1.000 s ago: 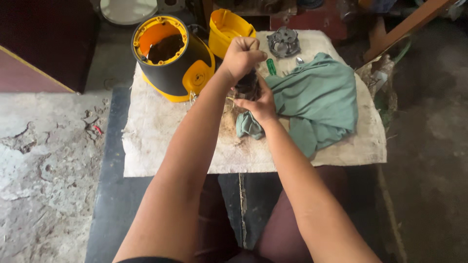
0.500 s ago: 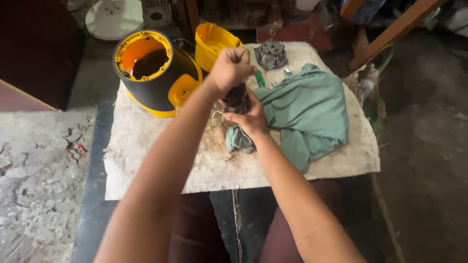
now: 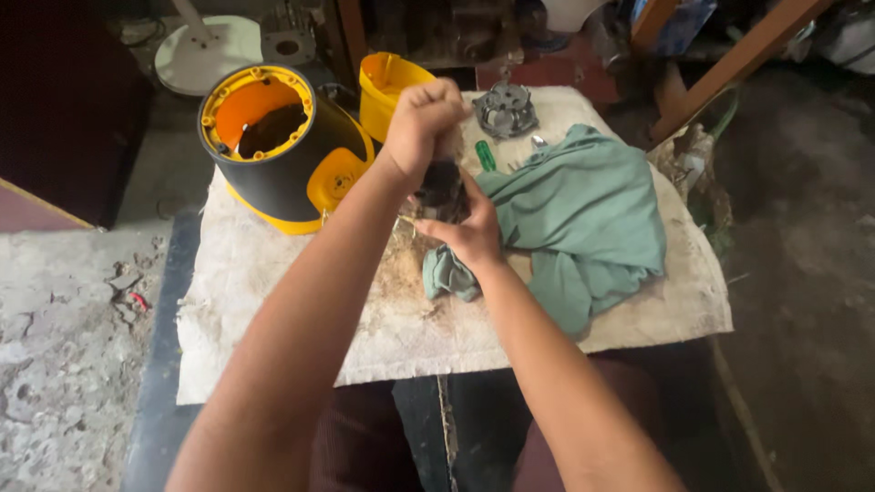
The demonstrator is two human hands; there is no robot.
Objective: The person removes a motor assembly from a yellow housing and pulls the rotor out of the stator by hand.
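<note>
Dark greasy metal part [image 3: 444, 189]: right hand [image 3: 469, 232] cradles underneath, steadying; left hand [image 3: 422, 123] fisted on top at 12 o'clock. Green cloth [image 3: 583, 214] at 3 o'clock, within wiping reach.

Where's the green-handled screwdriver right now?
In the head view, the green-handled screwdriver lies on the white cloth toward the far edge, just right of the left hand, between the grey metal part and the green rag.

Cracked concrete floor [image 3: 55, 364], dim clutter.
</note>
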